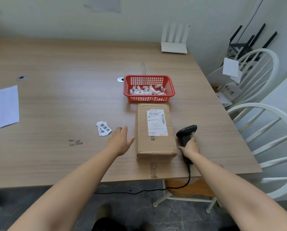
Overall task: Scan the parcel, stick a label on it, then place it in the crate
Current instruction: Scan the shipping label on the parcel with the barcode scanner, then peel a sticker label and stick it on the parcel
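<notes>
A brown cardboard parcel lies flat on the wooden table, with a white shipping label facing up. My right hand grips the handle of a black barcode scanner just right of the parcel; its head points up and away. My left hand hovers open on the parcel's left side, fingers spread, thumb close to the box edge. A few small white stickers with black print lie left of that hand. Behind the parcel stands a red plastic crate.
Crumpled white paper backings lie in the crate. A white sheet rests at the table's left edge, a white router at the back. White chairs stand to the right. The scanner cable hangs off the front edge.
</notes>
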Available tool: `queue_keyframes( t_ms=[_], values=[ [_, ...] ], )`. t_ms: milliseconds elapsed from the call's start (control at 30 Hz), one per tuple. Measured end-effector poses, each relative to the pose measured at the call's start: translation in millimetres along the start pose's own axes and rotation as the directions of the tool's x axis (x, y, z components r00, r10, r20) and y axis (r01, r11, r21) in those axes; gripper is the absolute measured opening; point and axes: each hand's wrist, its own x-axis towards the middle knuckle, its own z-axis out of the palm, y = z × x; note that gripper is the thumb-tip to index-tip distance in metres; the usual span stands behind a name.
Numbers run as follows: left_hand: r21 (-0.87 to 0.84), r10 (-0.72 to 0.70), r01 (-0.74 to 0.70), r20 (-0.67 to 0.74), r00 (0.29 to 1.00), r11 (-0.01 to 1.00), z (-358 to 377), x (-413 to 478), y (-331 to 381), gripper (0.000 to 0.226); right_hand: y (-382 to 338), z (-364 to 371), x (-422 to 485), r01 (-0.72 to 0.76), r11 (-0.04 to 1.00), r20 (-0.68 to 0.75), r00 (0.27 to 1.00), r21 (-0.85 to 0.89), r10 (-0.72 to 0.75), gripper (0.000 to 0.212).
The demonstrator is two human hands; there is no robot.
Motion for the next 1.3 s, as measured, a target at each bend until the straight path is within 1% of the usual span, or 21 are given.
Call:
queue_keyframes(
  t_ms=[33, 67, 100, 133, 167, 200, 267, 300, 367, 433, 500, 533, 600, 700, 767, 867, 967, 1100, 1167, 1300],
  values=[
    [0.009, 0.001, -0.001, 0.003, 1.000, 1.000, -1, 1, -5, 0.062, -3, -1, -3, -0.005, 1.000, -0.040, 0.999, 0.009, 0.006, 0.071],
    [0.026, 0.004, -0.004, 0.006, 1.000, 1.000, -3, 3, -10, 0.061, -7, -3, -7, -0.002, 1.000, -0.128, 0.992, 0.015, 0.004, 0.068],
    [0.047, 0.007, -0.008, 0.013, 1.000, 0.999, -4, 6, -16, 0.060, -14, -6, -12, 0.022, 1.000, -0.246, 0.969, 0.022, -0.016, 0.063],
    [0.068, 0.013, -0.014, 0.021, 1.000, 0.998, -7, 9, -22, 0.059, -22, -9, -17, 0.076, 0.997, -0.361, 0.931, 0.035, -0.058, 0.058],
    [0.085, 0.020, -0.023, 0.028, 0.999, 0.996, -9, 13, -28, 0.057, -33, -13, -24, 0.154, 0.987, -0.443, 0.889, 0.054, -0.114, 0.052],
    [0.100, 0.027, -0.031, 0.033, 0.999, 0.994, -12, 17, -34, 0.055, -46, -16, -31, 0.240, 0.968, -0.486, 0.857, 0.077, -0.174, 0.047],
    [0.130, 0.035, -0.039, 0.037, 0.999, 0.991, -18, 26, -47, 0.047, -78, -19, -48, 0.419, 0.904, -0.493, 0.806, 0.083, -0.328, 0.036],
    [0.139, 0.035, -0.039, 0.034, 0.999, 0.989, -21, 30, -53, 0.044, -95, -18, -57, 0.507, 0.858, -0.467, 0.779, 0.078, -0.418, 0.030],
    [0.134, 0.029, -0.031, 0.017, 0.999, 0.990, -25, 39, -67, 0.038, -128, -8, -79, 0.636, 0.759, -0.375, 0.744, 0.141, -0.553, 0.017],
    [0.126, 0.029, -0.028, -0.007, 1.000, 0.992, -28, 47, -81, 0.037, -157, 10, -100, 0.692, 0.691, -0.293, 0.719, 0.211, -0.630, 0.010],
    [0.113, 0.023, -0.021, -0.016, 1.000, 0.993, -29, 55, -95, 0.038, -179, 37, -113, 0.711, 0.666, -0.205, 0.703, 0.227, -0.681, 0.008],
    [0.101, 0.011, -0.009, -0.018, 1.000, 0.995, -31, 59, -101, 0.038, -186, 51, -117, 0.705, 0.674, -0.146, 0.707, 0.223, -0.692, 0.008],
    [0.103, -0.007, 0.008, -0.013, 1.000, 0.995, -32, 67, -115, 0.037, -196, 84, -118, 0.657, 0.725, -0.032, 0.745, 0.207, -0.667, 0.011],
    [0.141, 0.014, -0.015, 0.005, 1.000, 0.990, -31, 77, -134, 0.041, -202, 130, -110, 0.507, 0.845, 0.123, 0.840, 0.168, -0.528, 0.019],
    [0.112, 0.024, -0.024, 0.001, 1.000, 0.993, -30, 84, -141, 0.043, -204, 152, -103, 0.419, 0.903, 0.175, 0.886, 0.097, -0.430, 0.027],
    [0.064, 0.037, -0.037, 0.002, 0.999, 0.997, -27, 96, -143, 0.042, -207, 174, -94, 0.326, 0.945, 0.186, 0.927, 0.031, -0.326, 0.033],
    [0.075, 0.055, -0.057, 0.027, 0.998, 0.996, -23, 106, -143, 0.042, -211, 187, -86, 0.265, 0.964, 0.179, 0.948, 0.003, -0.262, 0.031],
    [0.039, 0.057, -0.059, 0.055, 0.997, 0.998, -21, 114, -143, 0.040, -221, 197, -83, 0.229, 0.973, 0.157, 0.961, 0.010, -0.228, 0.027],
    [-0.011, 0.059, -0.058, 0.044, 0.997, 0.998, -22, 118, -145, 0.041, -225, 200, -82, 0.204, 0.978, 0.152, 0.966, 0.030, -0.207, 0.023],
    [-0.093, 0.102, -0.097, 0.047, 0.994, 0.991, -27, 122, -148, 0.042, -226, 199, -78, 0.122, 0.981, 0.130, 0.981, 0.150, -0.142, 0.013]
  ],
)
